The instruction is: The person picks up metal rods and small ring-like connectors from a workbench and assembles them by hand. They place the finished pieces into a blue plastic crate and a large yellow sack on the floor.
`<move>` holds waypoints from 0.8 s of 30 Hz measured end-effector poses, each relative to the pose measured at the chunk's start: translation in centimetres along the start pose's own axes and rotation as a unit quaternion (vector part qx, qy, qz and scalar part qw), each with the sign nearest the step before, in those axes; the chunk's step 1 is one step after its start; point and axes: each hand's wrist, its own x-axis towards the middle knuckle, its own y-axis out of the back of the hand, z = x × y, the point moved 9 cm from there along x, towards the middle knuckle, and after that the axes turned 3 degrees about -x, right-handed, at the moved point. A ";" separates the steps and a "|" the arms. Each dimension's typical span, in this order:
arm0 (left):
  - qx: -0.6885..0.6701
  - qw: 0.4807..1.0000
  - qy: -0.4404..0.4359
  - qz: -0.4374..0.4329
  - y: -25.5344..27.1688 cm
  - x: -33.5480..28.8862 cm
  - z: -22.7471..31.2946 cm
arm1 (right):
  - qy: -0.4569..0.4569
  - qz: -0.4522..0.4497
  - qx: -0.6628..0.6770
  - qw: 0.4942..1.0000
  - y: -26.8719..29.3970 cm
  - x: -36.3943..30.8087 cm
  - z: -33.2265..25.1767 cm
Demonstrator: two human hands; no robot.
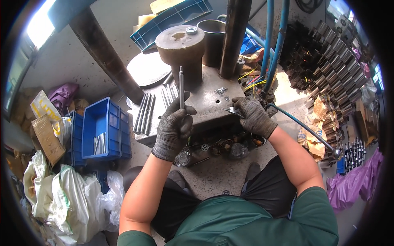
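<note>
Both my hands wear dark grey gloves. My left hand [176, 130] is closed round a slim metal shaft [181, 88], held upright with its narrower stepped end on top. In my right hand [253, 115], over the front right of the metal bench [201, 117], is a pair of small pliers [232, 110]; their pointed jaws face left, and the handles are hidden in the glove. Beyond that hand lies a little heap of shiny small rings [221, 91], near a hole in the bench top. Several more metal shafts [144, 115] lie side by side at the bench's left.
A thick round metal block [180, 45] stands mid-bench, with a small ring [191, 30] on top. Dark columns [234, 41] rise behind and left. Blue crates [111, 131] stand left, one holding shafts. On the right are a ball-ended lever [303, 125], blue hoses [279, 41] and stacked metal tubes [332, 65].
</note>
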 end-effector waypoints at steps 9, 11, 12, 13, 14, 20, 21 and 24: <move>0.074 0.994 -0.040 0.070 0.5 -0.2 0.7 | 0.038 -0.064 -0.115 0.991 -2.4 1.4 -0.8; 0.075 0.993 -0.038 0.085 1.2 -0.2 0.6 | 0.055 -0.042 -0.090 0.994 -2.3 1.4 -1.6; 0.077 0.991 -0.036 0.100 1.6 -0.1 0.6 | 0.069 -0.049 -0.103 0.991 -2.6 1.2 -2.0; 0.076 0.991 -0.037 0.100 1.6 0.0 0.5 | 0.084 -0.055 -0.115 0.988 -2.9 1.1 -2.4; 0.077 0.989 -0.030 0.124 1.9 0.1 0.3 | 0.093 -0.031 -0.117 0.988 -2.6 1.1 -3.0; 0.070 0.988 -0.017 0.139 2.9 0.4 -0.3 | 0.090 0.037 -0.009 0.995 -1.7 1.3 -2.5; 0.069 0.988 -0.018 0.141 2.8 0.4 -0.3 | 0.091 0.035 -0.008 0.995 -1.8 1.4 -2.6; 0.097 0.983 0.005 0.155 2.4 1.0 -1.4 | -0.090 0.104 0.173 0.975 -1.3 2.1 1.3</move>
